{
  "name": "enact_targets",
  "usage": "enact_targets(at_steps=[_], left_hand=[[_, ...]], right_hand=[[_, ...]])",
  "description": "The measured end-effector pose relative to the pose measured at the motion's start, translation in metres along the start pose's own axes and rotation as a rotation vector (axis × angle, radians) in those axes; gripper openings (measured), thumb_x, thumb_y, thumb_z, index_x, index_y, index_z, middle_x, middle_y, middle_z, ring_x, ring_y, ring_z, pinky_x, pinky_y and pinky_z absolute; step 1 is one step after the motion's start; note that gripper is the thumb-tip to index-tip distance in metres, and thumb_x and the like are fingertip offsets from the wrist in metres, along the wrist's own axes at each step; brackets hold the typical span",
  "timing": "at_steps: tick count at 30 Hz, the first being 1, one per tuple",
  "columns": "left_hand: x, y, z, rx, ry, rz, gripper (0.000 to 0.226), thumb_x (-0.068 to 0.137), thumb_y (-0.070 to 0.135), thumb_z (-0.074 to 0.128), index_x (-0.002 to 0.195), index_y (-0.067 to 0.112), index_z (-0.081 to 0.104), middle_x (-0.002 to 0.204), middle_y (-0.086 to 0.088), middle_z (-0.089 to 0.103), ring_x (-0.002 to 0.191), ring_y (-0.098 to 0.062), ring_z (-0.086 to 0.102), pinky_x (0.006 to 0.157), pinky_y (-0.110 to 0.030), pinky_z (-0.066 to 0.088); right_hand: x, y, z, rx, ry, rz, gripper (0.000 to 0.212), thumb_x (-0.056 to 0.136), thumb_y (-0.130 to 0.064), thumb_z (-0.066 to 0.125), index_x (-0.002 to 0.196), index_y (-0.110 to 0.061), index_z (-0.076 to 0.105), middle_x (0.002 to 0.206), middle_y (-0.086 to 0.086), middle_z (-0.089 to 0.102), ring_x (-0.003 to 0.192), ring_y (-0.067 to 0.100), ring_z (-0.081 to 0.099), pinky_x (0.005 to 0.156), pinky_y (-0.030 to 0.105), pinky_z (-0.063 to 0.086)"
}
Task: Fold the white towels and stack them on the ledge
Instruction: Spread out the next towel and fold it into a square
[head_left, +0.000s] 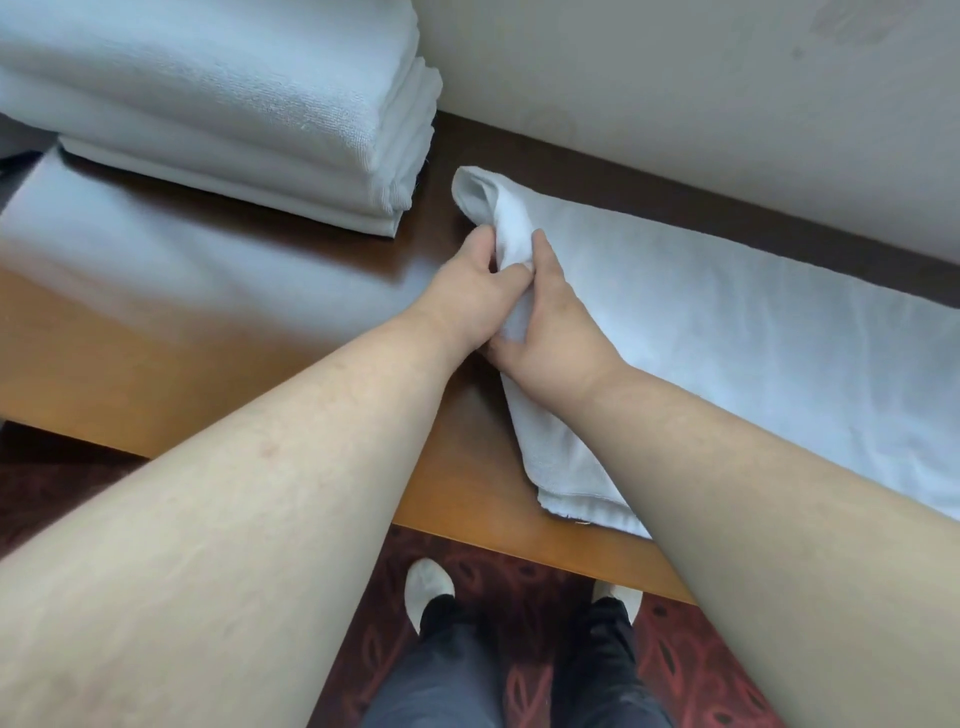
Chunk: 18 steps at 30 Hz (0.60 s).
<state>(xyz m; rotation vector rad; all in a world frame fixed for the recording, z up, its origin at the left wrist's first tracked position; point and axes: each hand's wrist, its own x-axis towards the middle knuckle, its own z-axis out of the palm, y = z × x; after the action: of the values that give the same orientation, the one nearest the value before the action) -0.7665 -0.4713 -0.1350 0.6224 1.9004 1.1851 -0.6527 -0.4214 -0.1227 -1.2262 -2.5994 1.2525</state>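
Gripping the left end of the flat white terry towel (727, 322), your left hand (467, 296) and right hand (550, 322) pinch its bunched edge between curled fingers, side by side. That towel lies along the glossy brown wooden surface (208, 374), near its back edge. A stack of folded white towels (234, 119) sits at the back left corner.

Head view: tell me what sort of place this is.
Probably a hotel room. A stack of folded white towels sits on a polished wooden ledge against a plain wall, above patterned red carpet, and both hands grip another towel.
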Motion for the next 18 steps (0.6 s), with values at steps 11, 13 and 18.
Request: enact_targets(at_steps=[11,13,18], left_hand=[[0.022,0.023,-0.002,0.12,0.065,0.096,0.043,0.092,0.033,0.061,0.132,0.031,0.046,0.116,0.005,0.062,0.101,-0.009,0.059,0.073,-0.018,0.042],[0.026,0.029,0.0,0.167,0.076,0.08,0.059,0.089,0.035,0.064,0.141,0.037,0.037,0.128,0.005,0.055,0.103,-0.008,0.052,0.08,-0.018,0.036],[-0.002,0.005,-0.013,0.027,0.155,-0.184,0.084,0.077,0.062,0.066,0.144,0.02,0.037,0.131,0.006,0.056,0.112,-0.015,0.056,0.081,-0.021,0.039]], right_hand=[[0.002,-0.014,0.007,-0.149,0.133,0.069,0.1,0.078,-0.052,0.066,0.157,-0.023,0.01,0.158,0.0,0.03,0.144,0.021,0.032,0.114,0.045,0.033],[-0.002,-0.015,0.01,-0.133,0.11,0.061,0.086,0.08,-0.044,0.062,0.152,-0.027,0.02,0.142,0.0,0.049,0.129,0.024,0.05,0.104,0.047,0.045],[-0.002,-0.017,0.0,-0.053,0.034,0.087,0.059,0.08,-0.029,0.044,0.138,-0.03,0.041,0.117,-0.004,0.063,0.108,0.023,0.06,0.094,0.045,0.049]])
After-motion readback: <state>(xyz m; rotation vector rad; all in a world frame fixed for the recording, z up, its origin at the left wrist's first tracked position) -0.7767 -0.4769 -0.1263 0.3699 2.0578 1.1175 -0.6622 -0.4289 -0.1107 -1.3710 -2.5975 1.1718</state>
